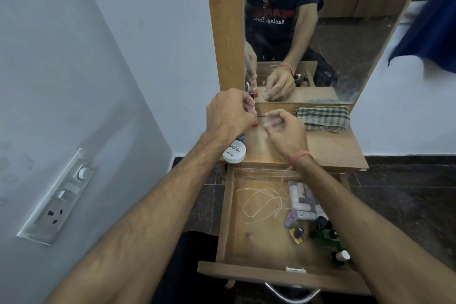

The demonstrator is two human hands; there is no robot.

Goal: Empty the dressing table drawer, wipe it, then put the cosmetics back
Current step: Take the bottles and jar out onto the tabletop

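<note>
**Wooden drawer half emptied, hands busy at the mirror**

Head view: Wood the colour of honey makes up the table (330, 148), its mirror (320, 32) frame and the drawer (259, 242), which stands pulled out below the tabletop. The left hand (229, 113) is raised over the back left of the table, its fingers curled round small bottles; a pink cap and a red base (254, 125) show at the fingertips. The right hand (283, 128) hovers just beside it, fingers loosely bent, holding nothing that can be made out. A pink thread band (299, 157) circles the right wrist.

A white round tub (234, 153) sits at the table's front left corner; its lid reads "zudio" and "NAIL POLIS", the rest hidden by the left forearm. A checked cloth (323, 118) lies folded at the back right, near the mirror.

In the drawer, loose white thread (261, 201) sprawls across the bare floor, while a pale box of tubes (303, 200) and several small dark-capped bottles (320, 232) crowd the right side.

The mirror shows a dark shirt with the reversed script "Racing Team".
</note>
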